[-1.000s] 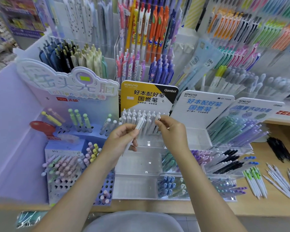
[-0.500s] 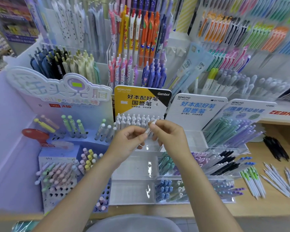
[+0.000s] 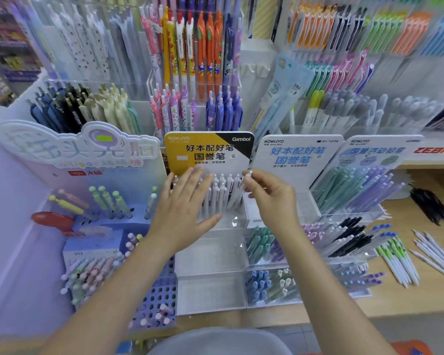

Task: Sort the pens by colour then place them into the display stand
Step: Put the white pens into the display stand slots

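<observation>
A clear tiered display stand (image 3: pixel 210 262) under a yellow Kokuyo sign holds a row of white pens (image 3: pixel 223 193) in its top compartment. My left hand (image 3: pixel 185 208) is spread flat, its straight fingers lying over the left part of that row. My right hand (image 3: pixel 267 193) pinches a white pen (image 3: pixel 246 178) by its upper end at the right side of the row. Loose white pens (image 3: pixel 436 254) and green-capped pens (image 3: pixel 395 260) lie on the wooden counter at the right.
A purple stand (image 3: pixel 108 252) with pastel pens is at the left. Clear trays (image 3: pixel 344 234) of green, purple, black and blue pens sit to the right. Black pens (image 3: pixel 431 208) lie on the counter. Racks of hanging pens fill the wall behind.
Both hands held one white pen in front of the stand. My left hand has let go and spread over the row; my right hand has carried the pen to the row's right side.
</observation>
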`<state>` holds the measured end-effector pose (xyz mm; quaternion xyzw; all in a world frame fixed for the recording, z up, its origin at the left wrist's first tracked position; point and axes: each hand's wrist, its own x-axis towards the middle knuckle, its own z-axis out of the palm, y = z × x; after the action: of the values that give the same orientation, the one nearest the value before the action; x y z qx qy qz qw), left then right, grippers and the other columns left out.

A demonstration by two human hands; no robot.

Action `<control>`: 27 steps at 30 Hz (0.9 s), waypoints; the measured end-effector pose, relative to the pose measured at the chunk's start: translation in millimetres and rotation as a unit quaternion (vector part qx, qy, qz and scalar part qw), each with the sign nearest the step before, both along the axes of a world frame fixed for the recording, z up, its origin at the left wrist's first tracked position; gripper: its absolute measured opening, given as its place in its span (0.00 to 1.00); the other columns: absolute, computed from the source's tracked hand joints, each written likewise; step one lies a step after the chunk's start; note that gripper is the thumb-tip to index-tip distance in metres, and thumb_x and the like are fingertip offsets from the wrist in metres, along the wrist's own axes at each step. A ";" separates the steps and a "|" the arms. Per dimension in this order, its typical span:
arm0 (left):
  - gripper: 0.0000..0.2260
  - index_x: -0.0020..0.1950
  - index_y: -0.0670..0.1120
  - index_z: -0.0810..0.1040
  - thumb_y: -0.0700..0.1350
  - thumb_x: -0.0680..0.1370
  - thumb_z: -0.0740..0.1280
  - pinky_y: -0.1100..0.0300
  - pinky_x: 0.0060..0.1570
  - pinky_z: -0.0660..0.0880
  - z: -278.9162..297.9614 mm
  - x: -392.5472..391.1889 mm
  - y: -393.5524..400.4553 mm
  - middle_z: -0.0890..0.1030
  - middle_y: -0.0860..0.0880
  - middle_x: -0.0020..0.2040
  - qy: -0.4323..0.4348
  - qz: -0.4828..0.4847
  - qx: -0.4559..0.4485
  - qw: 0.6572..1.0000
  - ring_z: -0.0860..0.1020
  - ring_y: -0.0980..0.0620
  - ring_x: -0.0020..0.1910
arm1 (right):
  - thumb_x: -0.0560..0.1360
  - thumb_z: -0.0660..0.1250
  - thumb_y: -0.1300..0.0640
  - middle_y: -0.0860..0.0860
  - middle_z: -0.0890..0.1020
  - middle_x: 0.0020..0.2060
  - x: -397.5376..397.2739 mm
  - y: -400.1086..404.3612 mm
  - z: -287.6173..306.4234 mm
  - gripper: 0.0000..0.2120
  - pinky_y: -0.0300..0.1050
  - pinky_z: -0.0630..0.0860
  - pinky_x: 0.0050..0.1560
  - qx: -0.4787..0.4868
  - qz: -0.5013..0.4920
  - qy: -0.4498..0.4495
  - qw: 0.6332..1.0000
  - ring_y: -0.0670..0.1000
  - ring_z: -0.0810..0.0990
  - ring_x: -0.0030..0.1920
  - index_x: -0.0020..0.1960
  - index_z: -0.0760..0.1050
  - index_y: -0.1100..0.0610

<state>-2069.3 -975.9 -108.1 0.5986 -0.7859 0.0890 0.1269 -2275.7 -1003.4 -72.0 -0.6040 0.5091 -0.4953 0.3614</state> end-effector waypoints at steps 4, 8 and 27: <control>0.36 0.80 0.48 0.59 0.68 0.78 0.52 0.43 0.76 0.50 -5.2 2.5 -0.7 0.59 0.47 0.80 0.006 0.000 -0.005 1.000 0.58 0.47 0.79 | 0.77 0.70 0.59 0.49 0.85 0.46 2.8 -4.8 -1.9 0.08 0.50 0.81 0.53 -0.007 -0.003 0.019 1.000 0.46 0.83 0.44 0.55 0.82 0.53; 0.35 0.81 0.49 0.58 0.68 0.79 0.53 0.43 0.76 0.50 -7.2 3.9 -2.4 0.58 0.48 0.81 0.008 -0.003 -0.005 1.000 0.56 0.48 0.79 | 0.77 0.70 0.59 0.51 0.85 0.48 6.6 -8.7 -2.7 0.10 0.52 0.80 0.55 -0.016 0.001 0.045 0.999 0.49 0.83 0.48 0.57 0.82 0.56; 0.32 0.80 0.47 0.61 0.63 0.80 0.53 0.41 0.76 0.53 -8.3 12.4 0.9 0.62 0.46 0.80 0.054 -0.031 -0.021 0.998 0.58 0.46 0.79 | 0.75 0.73 0.57 0.45 0.82 0.41 15.5 -4.8 -29.3 0.08 0.45 0.80 0.50 0.005 0.015 0.159 0.987 0.45 0.82 0.45 0.54 0.80 0.57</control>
<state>-2056.9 -975.0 -116.4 0.5753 -0.7938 0.0692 0.1847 -2260.2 -1008.2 -101.3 -0.6810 0.5534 -0.3847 0.2865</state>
